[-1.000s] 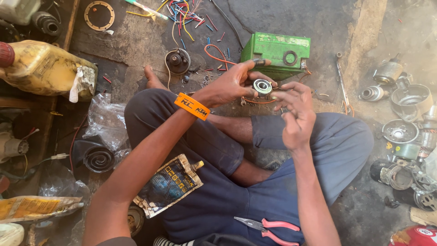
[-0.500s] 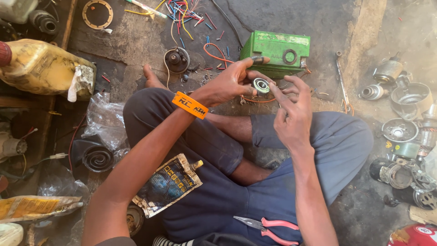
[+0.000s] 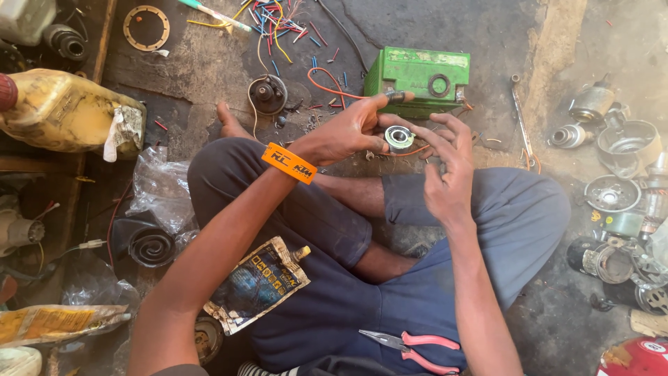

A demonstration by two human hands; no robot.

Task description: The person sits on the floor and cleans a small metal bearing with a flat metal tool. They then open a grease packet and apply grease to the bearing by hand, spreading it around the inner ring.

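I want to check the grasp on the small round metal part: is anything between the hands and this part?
Nothing visible stands between them. The left hand holds the small round metal part directly in its fingers, and the right hand has its fingertips right beside it. The green box lies behind the part, on the floor.
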